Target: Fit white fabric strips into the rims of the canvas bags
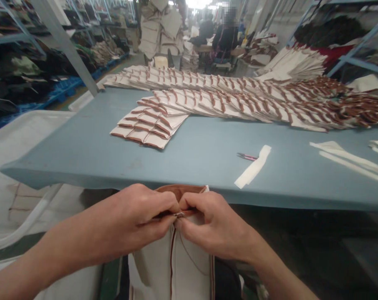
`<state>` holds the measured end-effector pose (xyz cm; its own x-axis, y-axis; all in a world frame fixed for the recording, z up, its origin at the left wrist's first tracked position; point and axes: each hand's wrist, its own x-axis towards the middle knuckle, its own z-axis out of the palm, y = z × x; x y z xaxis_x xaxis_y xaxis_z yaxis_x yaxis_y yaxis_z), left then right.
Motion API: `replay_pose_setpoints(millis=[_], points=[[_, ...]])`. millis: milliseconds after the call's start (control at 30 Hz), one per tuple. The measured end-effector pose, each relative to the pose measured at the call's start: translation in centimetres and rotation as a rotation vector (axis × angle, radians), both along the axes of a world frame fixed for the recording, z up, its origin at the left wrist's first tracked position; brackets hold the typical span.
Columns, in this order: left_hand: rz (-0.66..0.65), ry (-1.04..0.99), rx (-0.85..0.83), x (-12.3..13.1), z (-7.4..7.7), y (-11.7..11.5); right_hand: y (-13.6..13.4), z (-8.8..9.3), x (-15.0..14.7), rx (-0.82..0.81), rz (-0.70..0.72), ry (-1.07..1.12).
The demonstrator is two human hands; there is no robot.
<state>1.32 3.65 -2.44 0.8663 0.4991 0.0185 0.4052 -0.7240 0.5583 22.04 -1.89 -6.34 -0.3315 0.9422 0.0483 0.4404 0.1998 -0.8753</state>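
left hand point(139, 216) and right hand point(214, 225), pressed together, both pinch the brown-trimmed top of a cream cloth piece point(184, 266), steadying a small metal part point(179, 215) below the table point(189, 166) edge.

The bench point(91, 150) is long and blue-grey. Rows of cream cloth pieces with brown trim point(226, 100) lie overlapped across its far side. A white strip point(253, 166) lies near the front, just beside small pink snips point(247, 156). More white strips point(348, 160) lie at the right.
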Motion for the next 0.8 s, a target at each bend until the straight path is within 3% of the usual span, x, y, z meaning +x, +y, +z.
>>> replay_pose_setpoints(millis=[233,433,600,800], points=[[-0.135,-0.06,0.314,0.2,-0.7,-0.4,-0.1,1.2,-0.2,0.052,-0.069,-0.037],[-0.198,-0.161,0.554,-0.8,-1.4,-0.9,0.0,1.3,0.4,-0.207,0.026,0.277],[-0.24,-0.114,0.602,-0.9,-1.3,-0.7,0.4,0.0,0.4,-0.44,0.075,0.474],[-0.253,-0.146,0.553,-1.8,-2.1,-0.5,0.4,-0.4,-0.2,-0.398,0.004,0.404]])
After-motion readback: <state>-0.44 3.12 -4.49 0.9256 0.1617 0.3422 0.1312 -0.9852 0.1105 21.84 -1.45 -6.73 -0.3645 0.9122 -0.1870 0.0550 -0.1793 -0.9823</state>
